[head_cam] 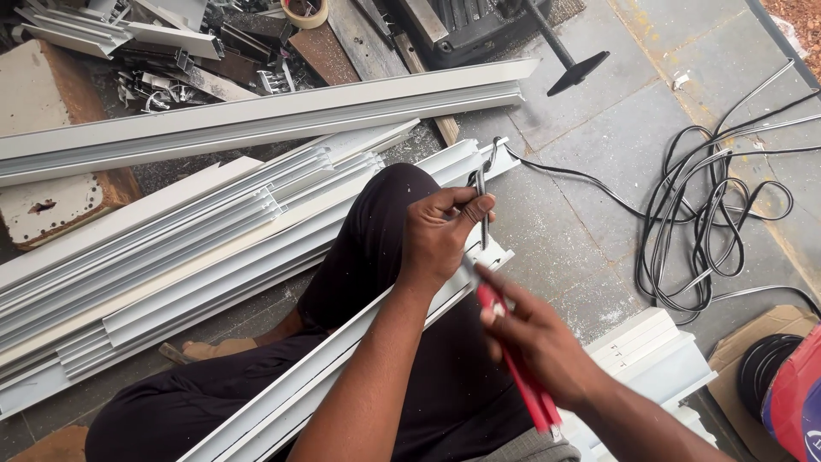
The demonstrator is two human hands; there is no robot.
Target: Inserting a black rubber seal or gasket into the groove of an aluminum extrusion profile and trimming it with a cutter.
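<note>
**A:** What were the hands doing?

**B:** The left hand had its fingers clamped together around a thin metal tool, holding it upright over the end of a long white aluminium profile that lay across the person's lap. The right hand had its fingers closed on a red-handled tool (blurred, so its kind could not be told), its tip just beside the profile's end.

**A:** Were there any containers?

**B:** At the lower right corner sat an open cardboard box, brown, with a dark coil in it. Touching the box at the frame's edge was a red and blue package, only partly in view.

**A:** Any labels or signs?

**B:** None that could be made out. At the top edge lay a roll of pale tape, round and cream-coloured, among metal offcuts.

**A:** And the surroundings?

**B:** To the left, a stack of white profiles lay on the grey tiled floor, with one longer length above them. To the right, a tangle of black cable spread over the floor, well apart from the hands. Short white profile pieces lay near the right forearm.
</note>
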